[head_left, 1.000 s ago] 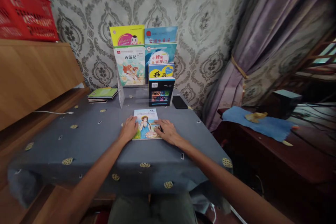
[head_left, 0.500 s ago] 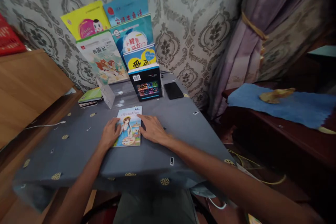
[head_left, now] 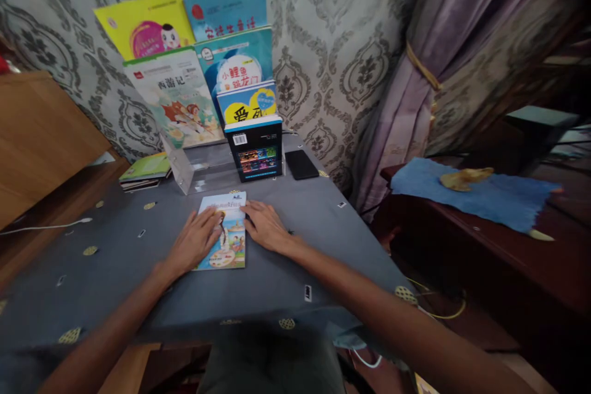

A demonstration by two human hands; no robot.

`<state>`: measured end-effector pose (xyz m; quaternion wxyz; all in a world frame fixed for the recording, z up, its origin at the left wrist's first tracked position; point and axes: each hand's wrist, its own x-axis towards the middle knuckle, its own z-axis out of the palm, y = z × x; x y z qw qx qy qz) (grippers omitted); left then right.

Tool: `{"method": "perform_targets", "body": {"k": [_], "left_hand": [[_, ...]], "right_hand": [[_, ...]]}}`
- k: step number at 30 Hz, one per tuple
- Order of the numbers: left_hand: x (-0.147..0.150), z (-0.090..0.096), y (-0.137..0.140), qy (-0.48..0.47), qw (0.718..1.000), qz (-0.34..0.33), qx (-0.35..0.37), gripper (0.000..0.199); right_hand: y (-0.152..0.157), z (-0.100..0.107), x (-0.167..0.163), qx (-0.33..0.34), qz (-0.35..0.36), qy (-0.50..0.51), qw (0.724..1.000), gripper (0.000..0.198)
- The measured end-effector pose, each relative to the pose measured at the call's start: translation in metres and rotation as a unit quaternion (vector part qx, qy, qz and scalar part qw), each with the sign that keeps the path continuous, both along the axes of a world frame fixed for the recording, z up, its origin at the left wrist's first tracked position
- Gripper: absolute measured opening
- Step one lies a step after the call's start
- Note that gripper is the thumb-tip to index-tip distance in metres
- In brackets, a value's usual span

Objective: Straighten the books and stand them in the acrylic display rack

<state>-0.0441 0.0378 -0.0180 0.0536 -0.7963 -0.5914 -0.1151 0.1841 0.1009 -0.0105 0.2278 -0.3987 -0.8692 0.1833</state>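
Note:
A thin paperback book [head_left: 226, 240] lies on the cloth-covered table, its cover showing a drawn figure with a long braid, and a palette near the bottom. My left hand [head_left: 196, 240] rests flat over the cover's left part, fingers stretched out, hiding some of the drawing. At the book's upper right edge, my right hand [head_left: 265, 225] touches the cover with its fingertips, thumb a little apart. Behind the book, a clear acrylic stand [head_left: 207, 169] holds several upright books, among them a black-backed book [head_left: 258, 157] at the front.
A black phone [head_left: 301, 164] lies right of the stand. To the left is a small stack of books [head_left: 145, 169] and a white cable [head_left: 50, 228]. A side bench with a blue cloth [head_left: 480, 197] stands to the right.
My left hand has moved from the book's left edge onto its cover and flattened. My right hand stays at the right edge. The view has shifted slightly.

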Motion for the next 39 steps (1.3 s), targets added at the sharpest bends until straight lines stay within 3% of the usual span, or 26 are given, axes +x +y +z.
{"method": "perform_targets", "body": {"k": [3, 7, 10, 15, 26, 33, 36, 39], "left_hand": [[0.012, 0.005, -0.003, 0.017, 0.989, -0.139, -0.048, 0.05], [0.027, 0.008, -0.012, 0.025, 0.946, -0.313, -0.08, 0.055], [0.031, 0.007, -0.015, 0.011, 0.932, -0.355, -0.078, 0.051], [0.029, 0.006, -0.012, -0.011, 0.932, -0.355, -0.067, 0.048], [0.036, 0.002, -0.018, -0.02, 0.945, -0.322, -0.054, 0.045], [0.04, -0.002, -0.023, -0.001, 0.973, -0.228, 0.037, 0.055], [0.043, -0.005, -0.029, 0.039, 0.973, -0.211, 0.085, 0.06], [0.046, -0.003, -0.032, 0.073, 0.965, -0.208, 0.14, 0.051]], "right_hand": [[0.027, 0.0, -0.017, -0.008, -0.043, -0.024, 0.999, 0.04], [0.055, -0.005, -0.03, -0.014, -0.069, -0.046, 0.996, 0.042], [0.061, -0.011, -0.026, -0.007, -0.052, -0.005, 0.999, 0.04], [0.059, -0.016, -0.016, -0.017, -0.037, 0.05, 0.998, 0.041], [0.06, -0.017, -0.015, -0.051, -0.041, 0.074, 0.995, 0.041], [0.065, -0.026, -0.012, -0.037, -0.013, 0.106, 0.994, 0.044], [0.066, -0.027, -0.012, -0.045, -0.005, 0.105, 0.993, 0.046], [0.067, -0.027, -0.012, -0.049, 0.004, 0.109, 0.993, 0.048]]}}
